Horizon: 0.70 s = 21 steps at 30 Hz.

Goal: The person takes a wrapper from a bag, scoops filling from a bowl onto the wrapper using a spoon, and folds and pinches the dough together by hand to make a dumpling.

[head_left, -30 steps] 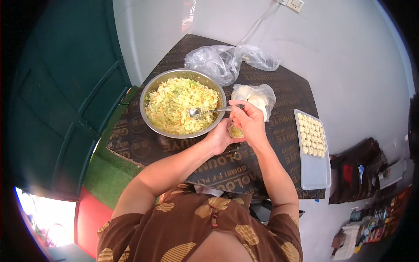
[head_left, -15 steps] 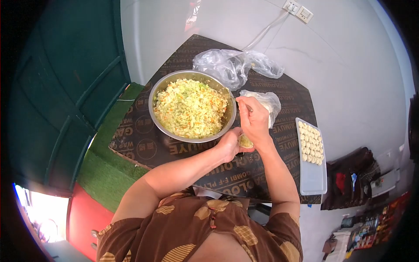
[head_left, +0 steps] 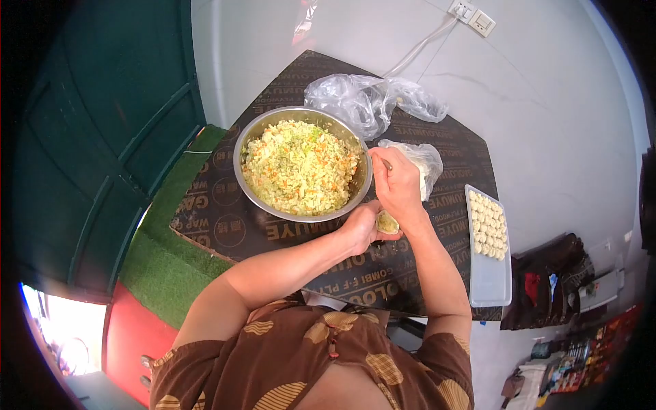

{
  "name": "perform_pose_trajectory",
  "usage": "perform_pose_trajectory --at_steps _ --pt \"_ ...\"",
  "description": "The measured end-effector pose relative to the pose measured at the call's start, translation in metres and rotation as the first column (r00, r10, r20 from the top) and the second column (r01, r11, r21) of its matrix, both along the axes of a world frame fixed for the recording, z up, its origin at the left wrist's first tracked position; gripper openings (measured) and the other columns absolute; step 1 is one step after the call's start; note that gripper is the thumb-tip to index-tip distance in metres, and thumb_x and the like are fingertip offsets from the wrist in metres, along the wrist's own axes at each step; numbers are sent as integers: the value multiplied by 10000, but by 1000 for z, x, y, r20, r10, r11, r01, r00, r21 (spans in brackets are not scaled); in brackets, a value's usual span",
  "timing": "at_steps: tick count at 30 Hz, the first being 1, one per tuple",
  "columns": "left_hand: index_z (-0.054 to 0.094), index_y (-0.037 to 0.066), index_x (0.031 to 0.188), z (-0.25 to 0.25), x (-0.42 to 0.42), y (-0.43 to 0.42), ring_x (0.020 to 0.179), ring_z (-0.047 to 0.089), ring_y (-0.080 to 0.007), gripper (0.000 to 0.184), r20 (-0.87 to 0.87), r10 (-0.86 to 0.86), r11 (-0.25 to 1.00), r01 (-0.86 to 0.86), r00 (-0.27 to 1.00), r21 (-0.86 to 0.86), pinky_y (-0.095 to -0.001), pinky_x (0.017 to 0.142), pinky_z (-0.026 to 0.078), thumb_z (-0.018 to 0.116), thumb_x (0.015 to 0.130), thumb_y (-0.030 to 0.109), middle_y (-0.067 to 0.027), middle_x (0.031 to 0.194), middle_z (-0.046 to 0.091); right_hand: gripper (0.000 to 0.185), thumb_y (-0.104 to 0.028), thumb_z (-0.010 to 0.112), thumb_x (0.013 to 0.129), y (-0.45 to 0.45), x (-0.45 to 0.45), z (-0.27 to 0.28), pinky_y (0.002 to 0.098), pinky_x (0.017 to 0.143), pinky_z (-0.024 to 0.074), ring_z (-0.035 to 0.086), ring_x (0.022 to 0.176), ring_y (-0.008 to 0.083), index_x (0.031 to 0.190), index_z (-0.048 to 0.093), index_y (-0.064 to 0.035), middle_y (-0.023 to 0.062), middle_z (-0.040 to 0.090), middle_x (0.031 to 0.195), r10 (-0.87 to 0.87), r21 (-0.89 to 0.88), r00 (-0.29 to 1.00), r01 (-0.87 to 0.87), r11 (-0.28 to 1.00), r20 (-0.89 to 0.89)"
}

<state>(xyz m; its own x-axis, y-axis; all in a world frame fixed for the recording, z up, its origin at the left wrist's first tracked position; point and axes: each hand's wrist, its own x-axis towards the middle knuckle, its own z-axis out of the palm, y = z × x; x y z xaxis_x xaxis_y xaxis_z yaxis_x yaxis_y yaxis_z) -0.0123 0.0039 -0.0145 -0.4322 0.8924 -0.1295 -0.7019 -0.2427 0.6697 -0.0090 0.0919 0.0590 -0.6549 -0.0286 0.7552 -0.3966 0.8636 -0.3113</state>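
My left hand (head_left: 359,227) is closed around a dumpling wrapper with filling (head_left: 387,222), cupped in its fingers near the bowl's lower right rim. Just above it, my right hand (head_left: 399,183) is closed on a thin utensil handle (head_left: 387,165); its working end is hidden, so I cannot tell its kind. Beside both hands stands a large steel bowl (head_left: 246,186) heaped with chopped vegetable filling (head_left: 301,167), pale green and yellow with orange bits. Partly behind my right hand lies a clear plastic bag (head_left: 429,164) with something pale in it.
A tray (head_left: 490,283) at the table's right edge carries rows of small shaped dumplings (head_left: 488,225) on its far part. More crumpled clear plastic (head_left: 362,102) lies behind the bowl. The dark printed table (head_left: 328,277) meets the wall, which has a socket (head_left: 471,16) with a cable.
Both hands stay in nearly the same place, holding the same things. The whole view has shifted very slightly.
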Motion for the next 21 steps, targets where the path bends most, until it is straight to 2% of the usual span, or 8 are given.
perform_pose_trajectory --at_steps 1,5,7,10,11,17,19,21 --pt "491 45 1252 -1 0 0 1076 602 -213 401 0 0 1000 0 1000 0 -428 864 532 310 1003 301 -110 1179 603 109 -57 555 932 3 -1 -4 281 577 474 615 650 169 972 633 7 111 630 792 -11 78 1000 10 997 5" --pt "496 41 1245 -3 4 -1 1062 608 -216 398 5 34 999 -34 999 15 -424 859 537 305 1004 294 -116 1164 609 120 -71 556 935 -10 4 -15 275 571 469 604 631 152 965 637 12 96 632 755 -1 12 1000 1 1000 30" --pt "498 40 1242 -3 4 -2 1055 612 -218 399 0 41 999 -41 999 27 -425 860 537 300 1005 292 -117 1159 611 91 -57 564 908 -21 8 -8 359 596 494 642 655 294 927 626 7 159 648 777 33 -336 989 18 942 145" --pt "500 32 1236 -4 3 0 1033 620 -222 408 -32 46 999 -46 998 11 -428 852 540 287 1008 294 -118 1147 615 113 -69 553 921 -30 13 12 346 599 492 651 658 271 925 630 13 160 650 760 53 -468 990 13 884 129" --pt "499 30 1238 -6 2 2 1027 623 -222 415 -24 31 1000 -31 999 4 -425 850 540 284 1009 300 -118 1147 615 113 -69 553 921 -27 11 12 346 599 492 651 658 271 925 630 13 160 650 760 54 -468 990 13 883 129" --pt "496 32 1242 -6 1 4 1021 624 -221 416 4 12 1000 -12 1000 0 -417 829 546 283 1012 305 -117 1150 610 77 -52 566 891 -6 -3 -3 380 598 497 645 672 330 895 619 5 162 646 751 -30 -145 1000 29 989 -1" --pt "496 36 1243 -4 2 3 1020 625 -220 407 16 29 1000 -28 999 -3 -418 826 546 286 1011 297 -114 1152 609 125 -70 555 924 -9 0 -8 289 568 471 608 610 194 922 630 31 117 615 689 -42 -45 998 44 998 47" --pt "495 41 1246 -5 4 2 1029 623 -224 391 29 44 999 -45 999 28 -441 842 543 296 1008 278 -113 1156 608 129 -72 554 927 -16 1 -11 285 557 465 600 606 175 923 632 30 107 617 685 -25 -67 997 30 997 79"
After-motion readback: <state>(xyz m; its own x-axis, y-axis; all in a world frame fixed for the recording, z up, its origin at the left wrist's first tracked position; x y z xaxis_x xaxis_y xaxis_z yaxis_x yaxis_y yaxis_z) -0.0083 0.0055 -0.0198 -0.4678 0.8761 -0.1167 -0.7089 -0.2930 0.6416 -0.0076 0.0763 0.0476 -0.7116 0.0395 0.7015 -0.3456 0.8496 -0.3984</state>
